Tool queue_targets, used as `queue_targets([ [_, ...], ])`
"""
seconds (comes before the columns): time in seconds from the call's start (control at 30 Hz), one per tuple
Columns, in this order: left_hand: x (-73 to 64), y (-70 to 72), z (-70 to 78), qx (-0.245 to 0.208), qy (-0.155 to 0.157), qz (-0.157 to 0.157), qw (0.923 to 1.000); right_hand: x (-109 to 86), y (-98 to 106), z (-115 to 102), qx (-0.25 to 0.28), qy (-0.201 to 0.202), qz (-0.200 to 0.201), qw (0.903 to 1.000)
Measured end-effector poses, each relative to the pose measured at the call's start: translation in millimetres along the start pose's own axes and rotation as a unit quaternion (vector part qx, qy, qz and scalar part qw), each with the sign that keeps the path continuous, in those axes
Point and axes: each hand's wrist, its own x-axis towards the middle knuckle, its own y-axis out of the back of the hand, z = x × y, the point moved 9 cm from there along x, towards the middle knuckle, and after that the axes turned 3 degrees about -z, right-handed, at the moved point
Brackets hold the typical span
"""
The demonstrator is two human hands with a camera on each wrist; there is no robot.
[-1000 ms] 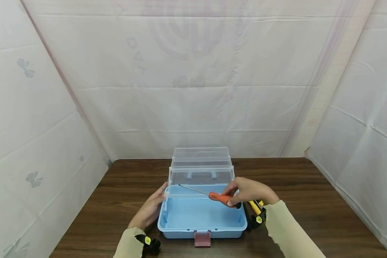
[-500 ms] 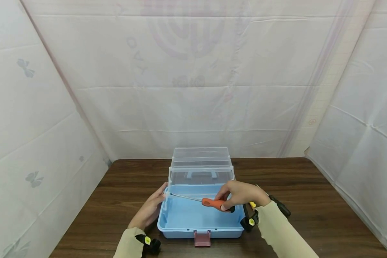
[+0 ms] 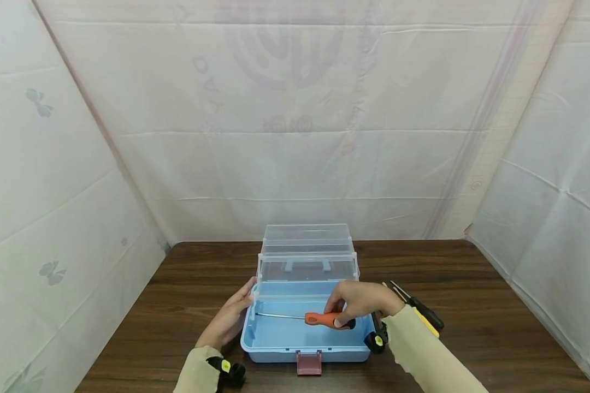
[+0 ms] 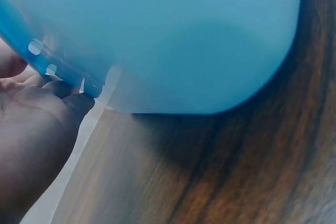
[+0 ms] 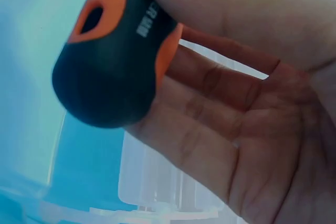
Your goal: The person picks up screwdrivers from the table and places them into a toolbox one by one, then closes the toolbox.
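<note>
A blue toolbox (image 3: 307,356) stands on the table with its clear lid (image 3: 306,233) raised at the back. My right hand (image 3: 361,300) pinches the orange and black handle of a screwdriver (image 3: 319,319) between thumb and fingers. The screwdriver lies level over the box's inside, shaft to the left; whether it touches the floor of the box, I cannot tell. Up close in the right wrist view, the screwdriver's black handle end (image 5: 105,85) is held at the fingertips. My left hand (image 3: 228,317) grips the box's left side near the back corner, also seen in the left wrist view.
Right of the box, partly behind the right forearm, lie a black-handled screwdriver (image 3: 425,313) and a tool with a yellow part (image 3: 426,323). A pink latch (image 3: 308,364) hangs at the box's front. Pale sheets (image 3: 295,136) wall in the wooden table (image 3: 187,289).
The right hand has moved left and down with the screwdriver, which now lies lower and more level. The tools at the right have come into fuller view. My left hand stays in place.
</note>
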Motion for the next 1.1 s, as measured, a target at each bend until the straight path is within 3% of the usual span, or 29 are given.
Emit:
queue_targets([
  [0.43, -0.4, 0.8, -1.3, -0.005, 0.002, 0.006, 1.0, 9.1, -10, -2, -0.044, 0.006, -0.018, 0.9989],
  [0.8, 0.5, -0.4, 0.3, 0.009, -0.005, -0.011, 0.9999, 20.3, -24, -3, -0.095, 0.006, -0.041, 0.9946],
  [1.1, -0.4, -1.1, -0.5, 0.002, -0.002, -0.01, 0.9999, 29.6, -29, -5, -0.17, -0.01, -0.063, 0.9833],
])
